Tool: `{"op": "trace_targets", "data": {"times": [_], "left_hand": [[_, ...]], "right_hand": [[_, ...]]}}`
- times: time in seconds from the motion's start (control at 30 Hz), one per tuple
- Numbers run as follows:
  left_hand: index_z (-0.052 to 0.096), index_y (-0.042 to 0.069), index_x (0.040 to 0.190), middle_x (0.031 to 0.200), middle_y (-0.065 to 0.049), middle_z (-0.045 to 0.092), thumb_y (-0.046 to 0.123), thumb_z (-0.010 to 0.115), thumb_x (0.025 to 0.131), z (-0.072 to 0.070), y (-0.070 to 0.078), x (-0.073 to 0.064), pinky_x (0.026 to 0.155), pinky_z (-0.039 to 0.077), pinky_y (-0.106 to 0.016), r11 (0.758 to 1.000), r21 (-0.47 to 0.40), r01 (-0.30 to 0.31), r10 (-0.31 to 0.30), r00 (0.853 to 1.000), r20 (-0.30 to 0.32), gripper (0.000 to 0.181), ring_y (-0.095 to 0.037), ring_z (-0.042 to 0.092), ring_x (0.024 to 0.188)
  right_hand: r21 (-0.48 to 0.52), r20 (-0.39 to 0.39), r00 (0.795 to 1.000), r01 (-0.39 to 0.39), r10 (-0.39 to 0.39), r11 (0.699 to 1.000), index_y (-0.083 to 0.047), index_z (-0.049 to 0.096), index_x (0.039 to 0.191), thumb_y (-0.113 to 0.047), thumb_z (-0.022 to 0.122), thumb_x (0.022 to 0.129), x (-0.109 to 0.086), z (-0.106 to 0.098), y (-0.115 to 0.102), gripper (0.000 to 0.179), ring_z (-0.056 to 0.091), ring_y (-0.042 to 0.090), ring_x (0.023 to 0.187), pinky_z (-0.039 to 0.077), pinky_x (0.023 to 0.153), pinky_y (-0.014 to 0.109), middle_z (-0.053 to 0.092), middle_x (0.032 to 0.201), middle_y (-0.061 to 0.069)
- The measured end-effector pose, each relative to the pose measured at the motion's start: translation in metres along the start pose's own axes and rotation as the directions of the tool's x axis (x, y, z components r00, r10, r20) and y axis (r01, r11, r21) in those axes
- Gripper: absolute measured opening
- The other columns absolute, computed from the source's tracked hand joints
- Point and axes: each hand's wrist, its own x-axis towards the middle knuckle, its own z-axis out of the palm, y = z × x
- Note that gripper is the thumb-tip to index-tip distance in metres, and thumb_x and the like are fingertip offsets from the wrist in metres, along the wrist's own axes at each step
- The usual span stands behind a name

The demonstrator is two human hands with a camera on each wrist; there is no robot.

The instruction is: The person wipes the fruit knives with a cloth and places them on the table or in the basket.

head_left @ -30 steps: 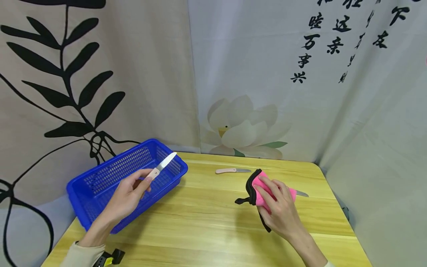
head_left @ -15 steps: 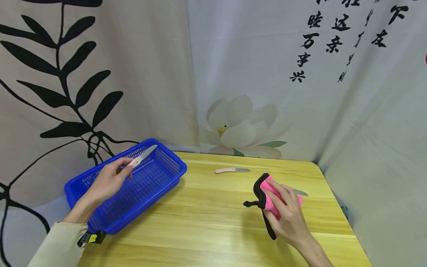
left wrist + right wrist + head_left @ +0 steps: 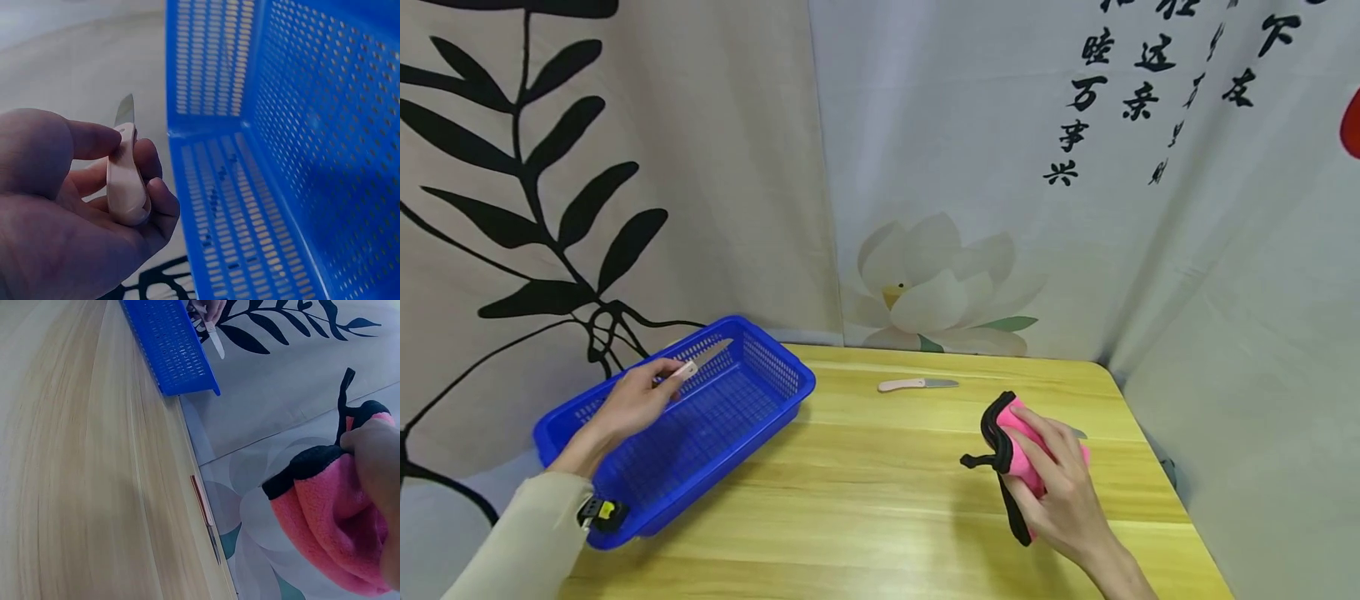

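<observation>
In the head view my left hand (image 3: pixel 628 408) pinches a small knife (image 3: pixel 703 360) by its pale pink handle, above the blue basket (image 3: pixel 803 385). The blade points up and away; in the left wrist view the thumb and fingers close round the handle (image 3: pixel 127 181). My right hand (image 3: pixel 1063 487) grips a bunched pink cloth (image 3: pixel 1021 462) with a black edge and a black loop, held over the right part of the table. Behind this hand shows the blade tip of another knife (image 3: pixel 1079 433); the rest is hidden.
One more knife (image 3: pixel 917 384) with a pale pink handle lies near the back edge of the wooden table (image 3: pixel 850 500). Behind stands a printed curtain (image 3: pixel 745 167) with leaves, a flower and characters. The perforated basket sits at the table's left side.
My left hand with the knife has moved left and settled over the basket. The right hand and the cloth have shifted slightly right and down, covering more of the knife behind them.
</observation>
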Motion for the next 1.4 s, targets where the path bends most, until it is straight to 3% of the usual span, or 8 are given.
{"op": "trace_targets", "data": {"times": [0.2,0.37,0.53,0.67,0.83,1.1,1.23,1.4], "left_hand": [[0.062,-0.004,0.147,0.111,-0.016,0.072,0.033,0.047,0.123,0.003,-0.017,0.011,0.075,0.048,-0.035,0.999,0.032,0.005,-0.006,1.000,0.025,0.047,-0.023,0.061,0.093],[0.061,-0.007,0.148,0.129,-0.029,0.073,0.031,0.049,0.122,0.003,-0.029,0.019,0.086,0.055,-0.046,0.997,0.081,0.006,-0.008,1.000,0.027,0.048,-0.040,0.070,0.112],[0.053,-0.012,0.154,0.145,-0.040,0.063,0.023,0.055,0.118,0.000,-0.031,0.022,0.101,0.054,-0.067,0.993,0.115,-0.028,0.027,1.000,0.004,0.050,-0.056,0.064,0.128],[0.035,-0.008,0.170,0.167,-0.044,0.042,0.041,0.053,0.120,-0.004,-0.026,0.022,0.116,0.039,-0.082,0.994,0.111,-0.004,0.002,1.000,0.027,0.073,-0.066,0.044,0.149],[0.014,0.000,0.179,0.178,-0.045,0.017,0.059,0.050,0.117,-0.007,-0.021,0.022,0.119,0.024,-0.092,0.991,0.131,0.029,-0.035,0.999,0.041,0.093,-0.073,0.021,0.159],[0.010,0.006,0.181,0.182,-0.041,0.012,0.064,0.053,0.114,0.003,-0.008,0.022,0.115,0.017,-0.098,0.987,0.158,-0.011,0.005,0.999,0.036,0.098,-0.074,0.018,0.161],[0.010,0.008,0.182,0.183,-0.040,0.010,0.063,0.054,0.114,0.011,0.004,0.023,0.115,0.015,-0.099,0.984,0.173,-0.044,0.037,0.998,0.042,0.097,-0.073,0.016,0.162],[0.013,0.015,0.182,0.184,-0.035,0.016,0.064,0.056,0.113,0.022,0.027,0.025,0.116,0.015,-0.098,0.980,0.176,-0.097,0.091,0.995,0.043,0.095,-0.070,0.018,0.164]], "right_hand": [[0.002,-0.003,1.000,-0.006,0.006,1.000,0.000,0.080,0.131,-0.014,0.066,0.089,-0.006,-0.002,0.000,0.046,0.059,0.040,0.118,0.035,0.121,0.020,0.071,0.143,0.030],[0.001,0.004,1.000,-0.008,0.008,1.000,0.000,0.080,0.130,-0.014,0.067,0.089,-0.008,-0.001,-0.001,0.046,0.059,0.039,0.117,0.035,0.120,0.020,0.071,0.144,0.030],[-0.004,0.001,1.000,-0.007,0.007,1.000,0.000,0.080,0.131,-0.014,0.066,0.090,-0.007,0.000,-0.001,0.046,0.060,0.040,0.117,0.037,0.119,0.018,0.071,0.144,0.029],[-0.009,0.002,1.000,-0.010,0.010,1.000,0.000,0.080,0.132,-0.016,0.066,0.092,-0.006,0.000,-0.002,0.045,0.060,0.040,0.116,0.036,0.118,0.020,0.071,0.143,0.029],[-0.010,0.009,1.000,-0.011,0.011,1.000,0.000,0.080,0.133,-0.015,0.067,0.091,-0.005,0.001,-0.001,0.046,0.060,0.040,0.116,0.036,0.117,0.020,0.071,0.143,0.029],[-0.011,0.021,0.999,-0.023,0.024,1.000,-0.001,0.079,0.134,-0.013,0.068,0.088,-0.006,-0.001,0.000,0.049,0.059,0.039,0.117,0.038,0.114,0.020,0.071,0.144,0.028],[-0.011,0.023,0.999,-0.038,0.039,0.999,-0.001,0.079,0.134,-0.014,0.069,0.089,-0.008,-0.004,0.001,0.048,0.059,0.038,0.118,0.039,0.111,0.020,0.071,0.145,0.028],[-0.005,0.020,0.999,-0.050,0.050,0.999,-0.002,0.079,0.134,-0.017,0.069,0.092,-0.010,-0.007,0.002,0.046,0.059,0.037,0.121,0.039,0.113,0.017,0.071,0.145,0.027]]}}
